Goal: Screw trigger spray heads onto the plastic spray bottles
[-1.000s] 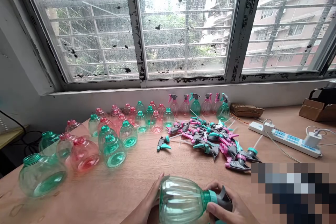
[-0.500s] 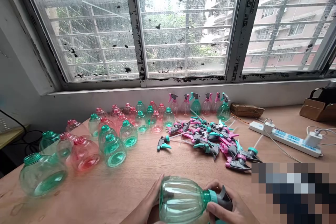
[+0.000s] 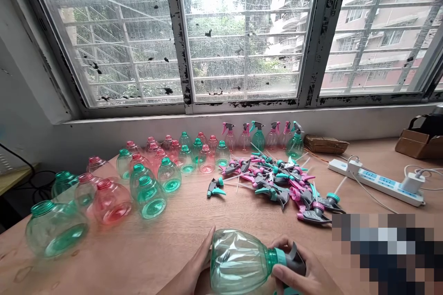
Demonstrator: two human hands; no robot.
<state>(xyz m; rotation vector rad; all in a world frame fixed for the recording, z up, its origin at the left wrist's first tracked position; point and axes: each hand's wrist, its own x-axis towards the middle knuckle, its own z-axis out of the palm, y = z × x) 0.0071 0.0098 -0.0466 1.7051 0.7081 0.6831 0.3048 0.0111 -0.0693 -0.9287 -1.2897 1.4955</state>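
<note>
Green bottle (image 3: 238,262) lies on its side at the near edge of the table (image 3: 180,235), base to the left, neck to the right. Left hand (image 3: 194,269) cups the base, fingers pressed together along the rounded end. Right hand (image 3: 299,276) wraps the grey sprayer (image 3: 294,260) at the teal collar (image 3: 277,258), thumb and fingers pinching around it; fingertips on the far side are hidden. Judgement: the sprayer is being seated on the neck. To do it well, keep the left hand as a firm stop so the bottle does not roll, hold the sprayer in line with the neck so the thread starts square, and turn at the collar, not at the trigger. The thin wall will likely dent if squeezed, so grip lightly. Loose sprayers (image 3: 277,184) lie heaped mid-table, well apart from the hands; open bottles (image 3: 145,179), pink and green, stand to the left; finished bottles (image 3: 263,136) stand in a row under the window (image 3: 242,32). Power strip (image 3: 375,182) on the right.
</note>
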